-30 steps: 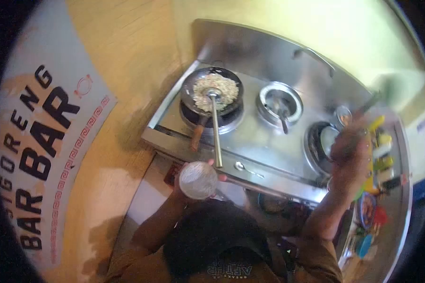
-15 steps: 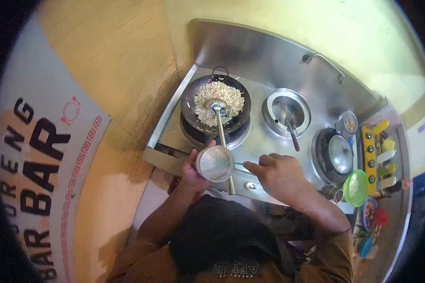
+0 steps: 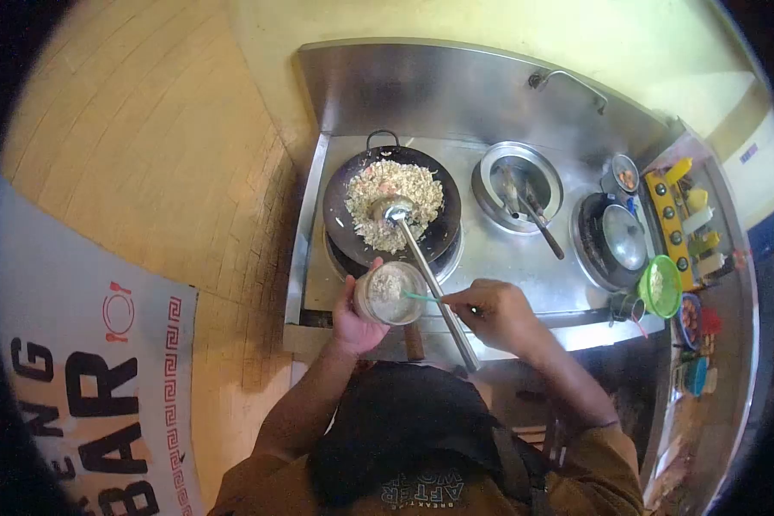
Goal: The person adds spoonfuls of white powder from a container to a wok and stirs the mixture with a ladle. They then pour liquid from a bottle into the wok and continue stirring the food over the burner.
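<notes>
My left hand [image 3: 357, 322] holds a clear round tub [image 3: 391, 294] with white powder inside, just in front of the wok. In my right hand [image 3: 496, 314] is a thin green spoon [image 3: 421, 297], pinched between the fingers, its tip inside the tub. Behind them a black wok [image 3: 340, 206] sits on the left burner, holding fried rice [image 3: 417, 187] with some pinkish bits. A steel ladle [image 3: 430, 275] rests bowl-down on the rice, its long handle slanting toward me between the tub and my right hand.
A round metal pot [image 3: 490, 193] with utensils in it stands mid-stove. Farther right are a dark wok with a lid [image 3: 623, 236], a green basket [image 3: 665, 301], a bowl of orange pieces [image 3: 621, 175] and a yellow rack [image 3: 662, 215] with bottles. A printed banner [image 3: 146, 327] is at the left.
The view has shifted and turned. The tub has tilted a little and the green spoon remains in it. The ladle handle now slants farther to the right.
</notes>
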### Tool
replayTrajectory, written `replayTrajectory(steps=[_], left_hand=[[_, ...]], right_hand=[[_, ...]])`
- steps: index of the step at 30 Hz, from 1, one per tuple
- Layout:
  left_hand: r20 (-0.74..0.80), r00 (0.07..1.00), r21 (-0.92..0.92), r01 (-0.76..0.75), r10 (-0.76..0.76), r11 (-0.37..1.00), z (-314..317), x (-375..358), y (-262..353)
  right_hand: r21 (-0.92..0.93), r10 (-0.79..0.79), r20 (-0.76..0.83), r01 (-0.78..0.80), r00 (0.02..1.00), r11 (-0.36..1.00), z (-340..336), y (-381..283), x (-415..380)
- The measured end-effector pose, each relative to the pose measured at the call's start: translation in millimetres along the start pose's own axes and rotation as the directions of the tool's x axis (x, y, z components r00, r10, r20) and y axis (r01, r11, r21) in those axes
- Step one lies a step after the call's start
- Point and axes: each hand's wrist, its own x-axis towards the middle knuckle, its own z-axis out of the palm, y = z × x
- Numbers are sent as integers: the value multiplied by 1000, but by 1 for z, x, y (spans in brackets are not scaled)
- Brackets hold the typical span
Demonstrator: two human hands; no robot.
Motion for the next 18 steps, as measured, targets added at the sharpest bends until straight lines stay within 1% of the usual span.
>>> replayTrajectory(steps=[1, 2, 4, 5, 7, 8, 11, 13, 14, 16, 18], left_hand=[[18, 1000, 14, 1, -2, 1000, -4, 0, 4], [6, 1000, 14, 7, -7, 1000, -9, 0, 8], [-16, 1000, 14, 16, -16, 1000, -14, 3, 15], [-72, 997, 15, 11, -10, 1000, -16, 4, 17], [-179, 984, 23, 0, 4, 1000, -17, 9, 21], [-187, 982, 32, 10, -4, 999, -19, 12, 23], [-231, 973, 59, 36, -21, 998, -28, 18, 31], [-274, 961, 77, 50, -27, 996, -31, 24, 36], [-286, 958, 69, 43, -22, 997, -34, 27, 38], [-312, 950, 54, 28, -10, 998, -39, 30, 44], [-257, 967, 61, 21, -5, 998, -41, 32, 53]], right_hand=[[32, 36, -3, -36, 999, 999, 12, 4, -3], [86, -22, -102, 31, 995, 996, 26, 9, -3], [133, -11, -152, 31, 988, 991, 43, 16, 2], [156, -6, -175, 34, 985, 987, 49, 17, 4], [204, 27, -189, 12, 982, 979, 57, 15, 7], [227, 41, -196, 5, 980, 974, 59, 14, 10], [211, 53, -181, -14, 982, 977, 63, 14, 18], [195, 95, -144, -66, 985, 979, 59, 11, 24], [188, 116, -124, -92, 985, 978, 58, 10, 28], [209, 110, -143, -79, 984, 975, 57, 12, 36], [223, 119, -162, -82, 979, 972, 54, 16, 46]])
